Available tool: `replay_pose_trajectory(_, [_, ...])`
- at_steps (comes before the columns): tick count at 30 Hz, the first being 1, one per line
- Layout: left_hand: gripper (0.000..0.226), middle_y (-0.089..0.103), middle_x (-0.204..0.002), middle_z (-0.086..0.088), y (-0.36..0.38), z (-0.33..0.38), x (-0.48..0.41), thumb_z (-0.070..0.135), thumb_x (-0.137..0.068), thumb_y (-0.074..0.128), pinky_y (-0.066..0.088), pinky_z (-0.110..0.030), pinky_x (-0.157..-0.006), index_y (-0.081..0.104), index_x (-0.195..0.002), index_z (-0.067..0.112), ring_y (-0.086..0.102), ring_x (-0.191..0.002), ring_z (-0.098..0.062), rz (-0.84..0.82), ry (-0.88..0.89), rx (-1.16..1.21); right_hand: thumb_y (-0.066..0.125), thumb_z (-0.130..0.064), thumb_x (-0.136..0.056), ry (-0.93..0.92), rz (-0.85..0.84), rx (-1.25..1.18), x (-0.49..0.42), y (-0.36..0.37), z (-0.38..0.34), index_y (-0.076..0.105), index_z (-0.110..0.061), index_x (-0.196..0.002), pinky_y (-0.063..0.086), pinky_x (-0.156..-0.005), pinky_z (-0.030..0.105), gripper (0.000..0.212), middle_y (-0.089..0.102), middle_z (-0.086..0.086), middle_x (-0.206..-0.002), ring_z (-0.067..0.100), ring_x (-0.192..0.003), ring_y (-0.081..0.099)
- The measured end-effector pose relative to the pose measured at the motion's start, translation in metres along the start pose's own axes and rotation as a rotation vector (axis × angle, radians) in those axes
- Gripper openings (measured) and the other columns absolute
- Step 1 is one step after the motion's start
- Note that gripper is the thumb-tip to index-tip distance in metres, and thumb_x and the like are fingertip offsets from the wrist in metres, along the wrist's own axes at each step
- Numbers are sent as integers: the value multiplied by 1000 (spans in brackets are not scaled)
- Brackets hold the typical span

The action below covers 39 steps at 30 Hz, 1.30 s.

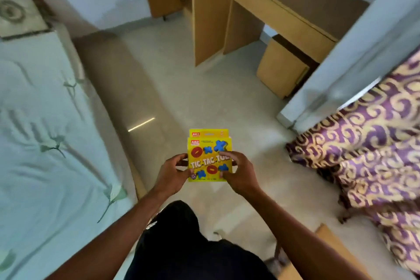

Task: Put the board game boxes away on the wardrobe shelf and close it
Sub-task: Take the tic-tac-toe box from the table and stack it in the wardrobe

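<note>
We record two yellow Tic Tac Toe boxes [210,154], stacked one on the other and held at waist height above the floor [204,98]. The under box projects beyond the far edge of the top one. The left hand [172,170] grips the left edge of the stack, its fingers [181,157] curled round the side. The right hand [238,173] grips the right edge, with fingers over the printed face and the thumb near the lower corner. Both hands are closed on the stack.

The wooden wardrobe [204,18] stands well apart, at the far side of the room. It appears open, with a shelf edge visible between its panels, though blur limits certainty. A wooden desk [284,7] adjoins it on the right, with a low wooden unit [281,70] beneath. A bed [45,120] with a pale green leaf-print sheet lies to the left. A purple and gold patterned cloth [375,143] lies to the right.
</note>
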<state>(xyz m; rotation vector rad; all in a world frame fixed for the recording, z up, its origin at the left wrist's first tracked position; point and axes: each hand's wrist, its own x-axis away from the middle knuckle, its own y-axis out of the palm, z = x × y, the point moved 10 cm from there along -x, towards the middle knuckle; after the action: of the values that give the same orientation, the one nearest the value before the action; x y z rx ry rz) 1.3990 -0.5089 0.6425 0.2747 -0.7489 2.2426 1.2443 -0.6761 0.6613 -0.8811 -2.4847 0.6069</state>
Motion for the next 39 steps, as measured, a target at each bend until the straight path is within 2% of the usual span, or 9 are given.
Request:
replay_pose_trajectory(5, [41,74,-92,7,-68,2,-103,23,-74,81,58,-36,-67,67,-113,25,71,-74,-13,71,-40,101,76,-3,-63,-115,-64,77,-128,42,-66,67,-23,-121,50,-97,35,63,57,5,-121,19,-112,56])
replay_pose_trajectory(9, [37,76,-91,3,-139,12,-186,23,-72,76,61,-41,-71,69,-108,26,74,-79,-16,102,-31,131,72,-11,-62,-143,-102,94,-222,82,-131,66,-23,-122,50,-98,37,62,55,4,-120,18,-111,56])
replay_pose_trajectory(12, [46,74,-95,3,-201,25,-246,13,-80,74,62,-41,-70,61,-123,26,74,-80,-15,155,-25,139,68,-20,-61,-185,-121,99,-293,112,-189,67,-26,-121,51,-96,36,60,56,3,-118,16,-109,57])
replay_pose_trajectory(16, [78,70,-96,0,-274,49,-311,10,-81,73,59,-30,-61,33,-145,33,72,-77,-13,252,-4,145,73,-12,-65,-222,-151,95,-380,144,-249,67,-27,-121,53,-94,38,58,57,4,-119,17,-109,59])
replay_pose_trajectory(21, [69,68,-100,-6,-346,79,-414,2,-83,67,54,-16,-57,43,-142,29,70,-80,-16,251,81,33,78,-5,-68,-219,-195,102,-498,187,-306,66,-31,-122,51,-93,27,61,54,1,-118,13,-107,58])
replay_pose_trajectory(24, [70,69,-102,-5,-391,81,-505,3,-82,66,57,-20,-58,44,-140,33,70,-81,-16,242,55,36,78,-6,-70,-211,-223,81,-591,216,-339,64,-33,-125,47,-86,13,62,53,2,-119,8,-102,57])
replay_pose_trajectory(29, [72,69,-102,-5,-453,105,-611,3,-82,67,62,-33,-66,42,-140,37,71,-81,-16,246,32,42,78,-5,-73,-204,-255,69,-705,242,-394,61,-37,-128,48,-82,12,65,51,1,-120,5,-96,56])
replay_pose_trajectory(33, [71,69,-101,-3,-516,138,-711,4,-82,67,62,-30,-63,43,-140,37,72,-81,-16,266,57,41,78,-5,-74,-224,-242,67,-810,254,-455,61,-34,-129,43,-73,1,64,50,0,-118,-3,-91,53])
replay_pose_trajectory(39, [66,69,-102,-2,-587,169,-855,7,-84,65,63,-36,-62,45,-134,44,72,-83,-16,267,65,97,81,-7,-74,-240,-190,83,-952,275,-518,62,-33,-130,45,-74,3,64,49,-1,-119,-1,-91,55])
